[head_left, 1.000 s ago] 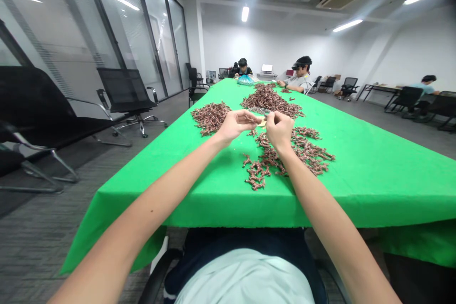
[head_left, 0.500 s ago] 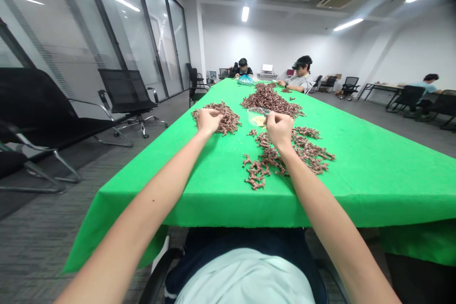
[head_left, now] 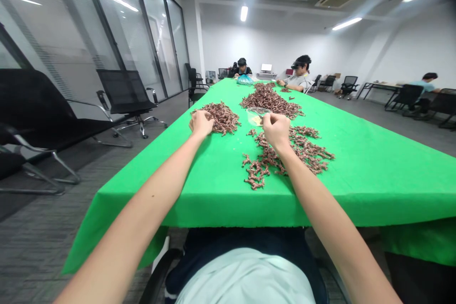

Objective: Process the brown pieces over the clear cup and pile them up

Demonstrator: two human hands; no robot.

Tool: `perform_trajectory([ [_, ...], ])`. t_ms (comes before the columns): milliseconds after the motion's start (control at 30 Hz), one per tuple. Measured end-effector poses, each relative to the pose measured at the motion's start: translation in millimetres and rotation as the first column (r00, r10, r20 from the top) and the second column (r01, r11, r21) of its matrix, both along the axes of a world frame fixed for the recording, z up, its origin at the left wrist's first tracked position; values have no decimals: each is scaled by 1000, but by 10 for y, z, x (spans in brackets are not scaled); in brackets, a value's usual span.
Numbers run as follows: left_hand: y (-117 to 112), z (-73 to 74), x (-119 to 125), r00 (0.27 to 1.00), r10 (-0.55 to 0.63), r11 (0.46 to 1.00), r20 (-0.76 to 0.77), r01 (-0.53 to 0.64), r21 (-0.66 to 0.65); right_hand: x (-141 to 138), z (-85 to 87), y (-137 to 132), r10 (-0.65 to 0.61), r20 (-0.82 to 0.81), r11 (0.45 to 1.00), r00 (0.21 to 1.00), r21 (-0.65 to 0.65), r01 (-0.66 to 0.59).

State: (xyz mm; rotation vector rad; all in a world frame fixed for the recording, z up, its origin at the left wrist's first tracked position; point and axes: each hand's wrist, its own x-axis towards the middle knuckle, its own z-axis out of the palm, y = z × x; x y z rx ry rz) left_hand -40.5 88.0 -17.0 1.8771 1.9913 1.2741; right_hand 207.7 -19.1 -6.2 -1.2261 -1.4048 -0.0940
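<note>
My left hand [head_left: 202, 123] is at the left edge of a heap of small brown figurines [head_left: 225, 118]. Its fingers are bent together against the heap, and whatever lies between them is hidden. My right hand [head_left: 277, 129] is closed beside a clear shallow bowl [head_left: 251, 119] with something pale yellow inside. A thin dark shape shows at its fingertips over the bowl, too small to name. Loose figurines [head_left: 306, 152] are spread under and to the right of my right wrist, with a smaller group [head_left: 255, 173] nearer to me.
A larger figurine heap [head_left: 272, 101] lies beyond the bowl on the green tablecloth [head_left: 366, 166]. Farther back sit a blue plastic bag [head_left: 244, 80] and two people [head_left: 242, 69] wearing headsets. Office chairs [head_left: 124, 95] stand to the left.
My left hand has moved left across the near heap to its edge, its fingers drawn closer together. My right hand has shifted slightly left, staying by the bowl.
</note>
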Motion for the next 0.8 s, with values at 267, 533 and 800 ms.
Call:
perform_trajectory([
  [267, -357, 177, 432, 618, -785, 577, 49, 757, -307, -3, 8, -2, 5, 7, 1000, 1000, -5, -5],
  [533, -578, 184, 577, 294, -954, 204, 68, 795, -571, -12, 12, -19, 0, 23, 1000, 1000, -13, 0],
  [800, -425, 125, 550, 365, -930, 346, -34, 842, -415, -10, 5, -11, 15, 15, 1000, 1000, -16, -15],
])
